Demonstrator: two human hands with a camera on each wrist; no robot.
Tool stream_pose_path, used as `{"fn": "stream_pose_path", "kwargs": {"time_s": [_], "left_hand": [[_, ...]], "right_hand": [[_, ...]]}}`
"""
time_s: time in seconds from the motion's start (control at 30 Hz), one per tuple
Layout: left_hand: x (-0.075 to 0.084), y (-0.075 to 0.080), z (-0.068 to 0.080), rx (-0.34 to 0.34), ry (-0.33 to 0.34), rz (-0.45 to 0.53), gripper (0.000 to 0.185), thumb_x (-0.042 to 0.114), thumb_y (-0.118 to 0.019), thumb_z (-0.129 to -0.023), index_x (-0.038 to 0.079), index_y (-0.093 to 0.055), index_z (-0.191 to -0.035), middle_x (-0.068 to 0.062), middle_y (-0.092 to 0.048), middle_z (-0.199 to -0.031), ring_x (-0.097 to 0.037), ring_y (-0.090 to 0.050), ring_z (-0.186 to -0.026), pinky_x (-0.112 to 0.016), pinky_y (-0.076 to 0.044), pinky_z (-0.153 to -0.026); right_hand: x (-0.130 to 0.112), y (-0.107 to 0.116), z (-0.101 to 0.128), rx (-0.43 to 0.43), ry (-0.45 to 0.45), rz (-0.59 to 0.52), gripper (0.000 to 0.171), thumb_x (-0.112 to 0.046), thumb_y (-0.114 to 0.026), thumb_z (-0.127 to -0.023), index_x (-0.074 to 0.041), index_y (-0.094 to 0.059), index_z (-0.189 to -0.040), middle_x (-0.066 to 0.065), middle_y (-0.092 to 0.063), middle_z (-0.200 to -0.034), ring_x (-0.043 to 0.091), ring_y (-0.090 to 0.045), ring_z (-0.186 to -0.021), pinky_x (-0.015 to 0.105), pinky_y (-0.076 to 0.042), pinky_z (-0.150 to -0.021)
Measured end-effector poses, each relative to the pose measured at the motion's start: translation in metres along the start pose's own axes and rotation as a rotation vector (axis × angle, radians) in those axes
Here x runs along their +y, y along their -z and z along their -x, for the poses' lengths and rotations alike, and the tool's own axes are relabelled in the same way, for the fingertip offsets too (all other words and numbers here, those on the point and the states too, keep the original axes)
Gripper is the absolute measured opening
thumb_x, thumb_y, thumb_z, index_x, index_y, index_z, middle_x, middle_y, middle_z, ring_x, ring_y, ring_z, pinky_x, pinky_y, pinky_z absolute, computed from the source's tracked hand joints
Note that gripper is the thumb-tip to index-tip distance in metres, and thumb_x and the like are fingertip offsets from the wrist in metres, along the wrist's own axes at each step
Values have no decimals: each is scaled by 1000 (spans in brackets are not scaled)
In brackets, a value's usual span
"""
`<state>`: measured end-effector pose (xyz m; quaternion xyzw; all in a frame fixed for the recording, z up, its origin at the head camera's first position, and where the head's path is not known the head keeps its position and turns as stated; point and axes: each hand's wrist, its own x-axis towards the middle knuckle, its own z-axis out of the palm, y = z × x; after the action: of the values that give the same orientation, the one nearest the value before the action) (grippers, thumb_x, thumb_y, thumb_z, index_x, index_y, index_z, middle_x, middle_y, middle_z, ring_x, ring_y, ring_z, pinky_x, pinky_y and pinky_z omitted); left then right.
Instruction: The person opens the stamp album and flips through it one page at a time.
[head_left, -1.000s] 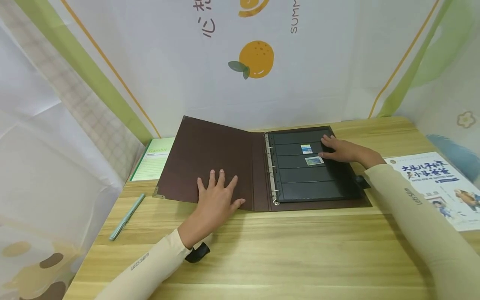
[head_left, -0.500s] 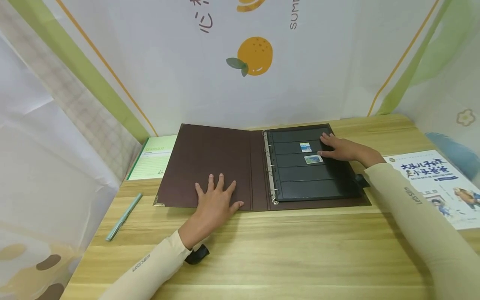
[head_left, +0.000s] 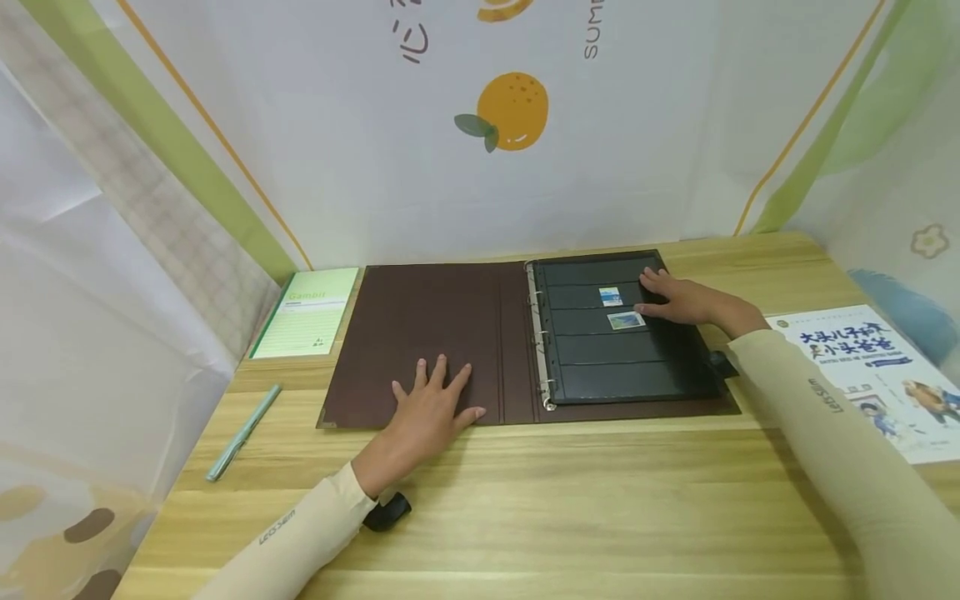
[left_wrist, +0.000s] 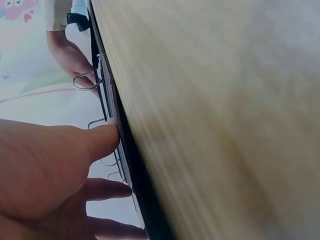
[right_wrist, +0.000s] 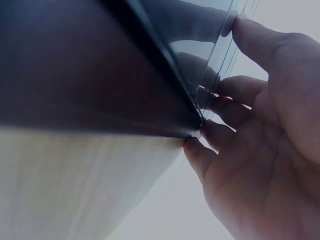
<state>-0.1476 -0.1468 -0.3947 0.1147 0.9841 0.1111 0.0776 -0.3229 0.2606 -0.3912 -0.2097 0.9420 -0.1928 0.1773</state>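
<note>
Binder (head_left: 420,333) lies open on the desk (head_left: 570,500), fully flat, brown inside cover to the left of the rings (head_left: 542,333), black pocket page (head_left: 622,350) to the right of them

Left hand (head_left: 431,408) released, fingers spread, palm down on the cover near the binder's front edge. Right hand (head_left: 686,302) also flat, fingers straight, resting on the page's outer edge just right of two stamps (head_left: 618,308) tucked in the upper strips

Step looks like opening and flattening, close to done. Next move likely needs the right hand to work the page or stamps while the left pins the cover; clear strips look slippery, so light fingertip pressure

Beside the binder: green notepad (head_left: 306,312) and pen (head_left: 242,432) to its left, picture book (head_left: 877,375) to its right
</note>
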Motion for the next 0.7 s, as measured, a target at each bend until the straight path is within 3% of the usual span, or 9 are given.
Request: {"fn": "stream_pose_path", "kwargs": {"time_s": [0.3, 0.7], "left_hand": [[-4, -1, -3, -67, -8, 34, 73, 49, -56, -100, 15, -32, -160, -33, -17, -163, -60, -15, -148, -85, -23, -102], [1, 3, -7, -92, -19, -87, 71, 50, -52, -102, 14, -32, -160, -35, -21, -162, -60, -21, -147, -83, -30, -100]], "right_hand": [[0, 0, 2, -2, 0, 0, 85, -44, -55, -103, 9, -15, -158, 31, -3, -166, 53, -3, -152, 68, -12, -119], [1, 0, -2, 73, 64, 120, 80, -34, -61, -101, 18, -26, -151, 40, -14, -160, 59, -16, -147, 67, -21, -118]]}}
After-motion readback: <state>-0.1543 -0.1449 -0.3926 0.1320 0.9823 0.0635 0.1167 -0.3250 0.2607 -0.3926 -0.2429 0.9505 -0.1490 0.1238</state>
